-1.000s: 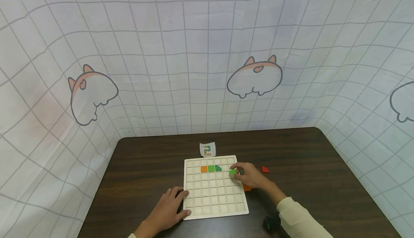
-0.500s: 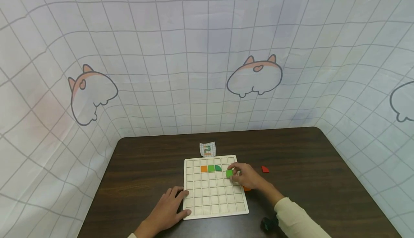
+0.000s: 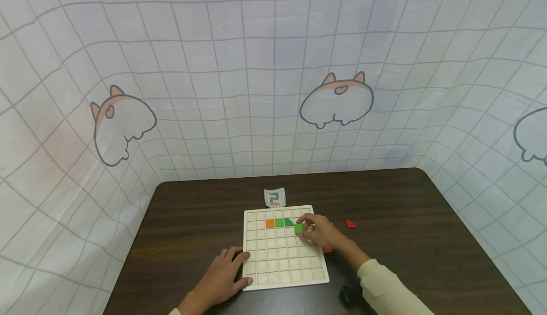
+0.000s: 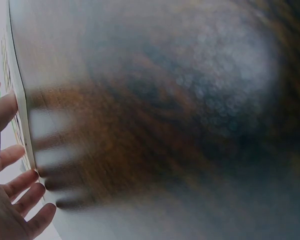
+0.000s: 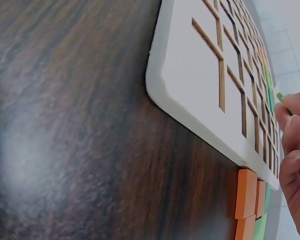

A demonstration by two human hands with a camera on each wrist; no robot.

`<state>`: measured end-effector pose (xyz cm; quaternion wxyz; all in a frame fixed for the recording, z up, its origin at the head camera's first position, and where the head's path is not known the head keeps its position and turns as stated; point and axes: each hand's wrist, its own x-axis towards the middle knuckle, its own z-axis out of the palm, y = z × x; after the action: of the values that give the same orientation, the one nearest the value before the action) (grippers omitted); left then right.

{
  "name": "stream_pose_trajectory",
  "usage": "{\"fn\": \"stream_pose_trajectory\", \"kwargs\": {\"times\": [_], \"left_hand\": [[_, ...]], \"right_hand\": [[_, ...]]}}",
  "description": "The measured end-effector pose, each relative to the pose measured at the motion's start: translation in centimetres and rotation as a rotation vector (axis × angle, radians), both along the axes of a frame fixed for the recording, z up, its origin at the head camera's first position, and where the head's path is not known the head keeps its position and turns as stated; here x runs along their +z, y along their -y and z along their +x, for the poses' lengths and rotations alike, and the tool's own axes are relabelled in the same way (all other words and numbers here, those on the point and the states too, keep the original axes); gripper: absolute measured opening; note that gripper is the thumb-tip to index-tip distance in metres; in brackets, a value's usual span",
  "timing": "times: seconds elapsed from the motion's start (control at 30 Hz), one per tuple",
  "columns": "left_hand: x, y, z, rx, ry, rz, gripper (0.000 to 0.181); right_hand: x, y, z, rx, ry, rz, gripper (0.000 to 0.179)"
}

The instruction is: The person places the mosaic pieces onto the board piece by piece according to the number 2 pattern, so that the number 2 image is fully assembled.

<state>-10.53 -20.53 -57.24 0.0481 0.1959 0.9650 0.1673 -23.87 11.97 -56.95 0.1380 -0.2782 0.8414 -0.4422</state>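
Note:
A white grid board (image 3: 282, 258) lies on the dark table. In its second row sit an orange square tile (image 3: 269, 223), a light green square tile (image 3: 279, 223) and a dark green quarter-round tile (image 3: 288, 222). Over the board's upper right, my right hand (image 3: 321, 232) pinches another light green square tile (image 3: 298, 229) between thumb and fingers, close to the quarter-round one. My left hand (image 3: 223, 273) rests at the board's left edge, thumb and fingertips on its rim, fingers fairly straight. The left wrist view shows that hand's fingers (image 4: 27, 200) along the board's side.
Orange tiles (image 5: 246, 194) and green ones lie against the board's right edge, partly behind the right hand. A red quarter-round tile (image 3: 351, 224) lies farther right. Behind the board is a small patterned card (image 3: 275, 198). A black object (image 3: 349, 296) sits near the right sleeve.
The right hand has moved left over the board with the light green square tile, towards the dark green quarter-round tile. The left hand has stayed in place.

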Motion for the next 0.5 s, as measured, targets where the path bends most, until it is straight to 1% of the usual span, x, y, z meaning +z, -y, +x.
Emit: {"fn": "stream_pose_trajectory", "kwargs": {"times": [0.3,0.5], "left_hand": [[0.03,0.01,-0.03,0.000,0.006,-0.007,0.062],[0.14,0.00,-0.01,-0.001,0.002,-0.007,0.062]], "right_hand": [[0.15,0.47,-0.14,-0.010,0.060,-0.004,0.030],[-0.04,0.65,-0.24,0.007,0.056,-0.011,0.030]]}}
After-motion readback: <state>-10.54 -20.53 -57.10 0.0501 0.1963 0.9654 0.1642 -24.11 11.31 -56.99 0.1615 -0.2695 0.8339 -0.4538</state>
